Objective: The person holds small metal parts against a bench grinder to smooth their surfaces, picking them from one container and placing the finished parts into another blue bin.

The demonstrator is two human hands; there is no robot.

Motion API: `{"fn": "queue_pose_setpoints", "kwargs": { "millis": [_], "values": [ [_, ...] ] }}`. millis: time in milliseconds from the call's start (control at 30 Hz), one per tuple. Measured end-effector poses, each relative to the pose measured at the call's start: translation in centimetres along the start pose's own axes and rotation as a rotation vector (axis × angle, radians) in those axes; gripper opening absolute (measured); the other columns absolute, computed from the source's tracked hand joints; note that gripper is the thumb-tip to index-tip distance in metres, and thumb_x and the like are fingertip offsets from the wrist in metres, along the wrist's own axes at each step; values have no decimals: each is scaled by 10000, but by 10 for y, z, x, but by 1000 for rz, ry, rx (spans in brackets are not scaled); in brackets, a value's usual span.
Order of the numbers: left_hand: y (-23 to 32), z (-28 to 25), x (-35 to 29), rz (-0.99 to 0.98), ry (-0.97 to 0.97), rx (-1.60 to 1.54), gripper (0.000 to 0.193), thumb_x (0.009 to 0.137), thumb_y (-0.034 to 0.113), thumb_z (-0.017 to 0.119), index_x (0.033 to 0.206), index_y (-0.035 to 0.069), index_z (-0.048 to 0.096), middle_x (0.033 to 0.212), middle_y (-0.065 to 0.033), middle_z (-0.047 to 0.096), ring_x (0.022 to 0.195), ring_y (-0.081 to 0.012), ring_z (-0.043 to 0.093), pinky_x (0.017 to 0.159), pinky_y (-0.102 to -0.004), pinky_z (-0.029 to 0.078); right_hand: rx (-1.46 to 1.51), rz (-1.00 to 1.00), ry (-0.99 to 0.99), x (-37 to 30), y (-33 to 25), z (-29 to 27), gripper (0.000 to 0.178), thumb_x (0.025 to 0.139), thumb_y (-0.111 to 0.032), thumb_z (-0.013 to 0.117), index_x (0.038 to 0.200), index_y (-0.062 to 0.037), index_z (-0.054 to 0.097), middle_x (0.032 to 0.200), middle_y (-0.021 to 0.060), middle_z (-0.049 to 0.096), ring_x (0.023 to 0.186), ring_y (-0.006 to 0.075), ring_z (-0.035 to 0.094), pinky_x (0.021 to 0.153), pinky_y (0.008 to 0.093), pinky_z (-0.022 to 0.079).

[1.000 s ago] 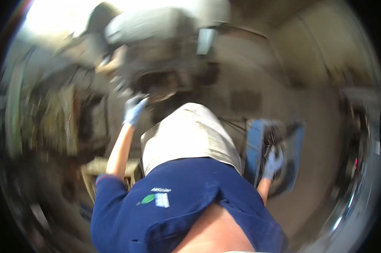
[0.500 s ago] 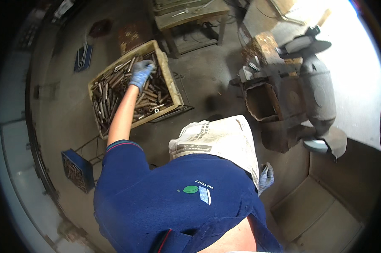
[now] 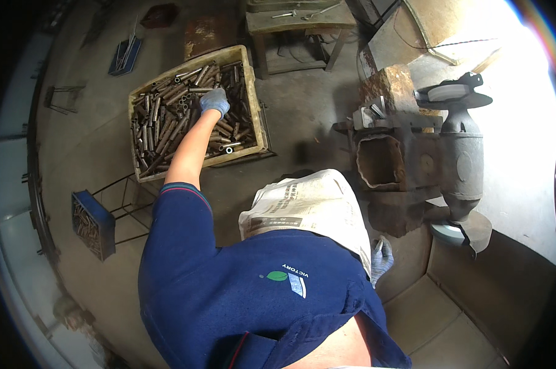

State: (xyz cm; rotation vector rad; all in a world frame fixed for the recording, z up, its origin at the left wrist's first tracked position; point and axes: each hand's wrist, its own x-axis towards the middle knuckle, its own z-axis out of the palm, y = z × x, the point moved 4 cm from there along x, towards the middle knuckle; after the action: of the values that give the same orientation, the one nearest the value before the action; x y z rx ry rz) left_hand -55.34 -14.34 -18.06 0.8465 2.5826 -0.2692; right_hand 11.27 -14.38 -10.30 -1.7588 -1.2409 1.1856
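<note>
My left hand (image 3: 215, 103), in a blue-grey glove, reaches into a large yellowish crate (image 3: 251, 80) piled with short brown metal tubes (image 3: 161, 129). Its fingers curl down among the tubes; what they grip is hidden behind the back of the hand. A tube with a bright end (image 3: 229, 150) lies near the crate's front right corner. Beside my waist hangs my right hand (image 3: 382, 263), also gloved, partly behind a pale printed apron (image 3: 308, 200). Its visible fingers are loosely apart, and nothing shows in them.
On the right stands a bench grinder (image 3: 462, 160) next to a box-like metal housing with a square opening (image 3: 381, 161). A worktable (image 3: 302, 23) bearing wrenches stands at the far side. Lower left, a blue bin of small parts (image 3: 93, 224) rests on a wire stand.
The view has shifted, so the grinder and crate appear at slightly different places. My left hand remains over the tubes, now a little lower into the pile. My right hand stays beside the apron.
</note>
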Motion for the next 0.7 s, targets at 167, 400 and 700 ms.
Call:
{"fn": "queue_pose_setpoints", "kwargs": {
  "millis": [167,400,700],
  "values": [
    [-9,2,-1,-35,-53,-19,333,753,181,606,1055,46,643,1139,-180,596,1063,-316,580,873,-403,480,24,-10,10,-12,4,-9,207,888,-112,587,1019,45,616,928,77,627,832,132,572,753,253,476],
    [-11,-38,2,357,196,-483,390,722,236,710,1035,12,650,990,-172,666,910,-269,641,817,-350,490,49,-48,98,-27,11,-24,187,873,-76,584,998,58,622,919,85,626,815,143,577,739,267,481],
    [244,-118,-184,1083,-890,-1202,434,858,271,619,1139,-43,516,907,-146,649,869,-191,630,762,-276,503,-57,-648,-99,7,-129,19,262,762,88,530,1010,83,614,1078,176,607,969,230,601,846,320,490]
  ]
}}
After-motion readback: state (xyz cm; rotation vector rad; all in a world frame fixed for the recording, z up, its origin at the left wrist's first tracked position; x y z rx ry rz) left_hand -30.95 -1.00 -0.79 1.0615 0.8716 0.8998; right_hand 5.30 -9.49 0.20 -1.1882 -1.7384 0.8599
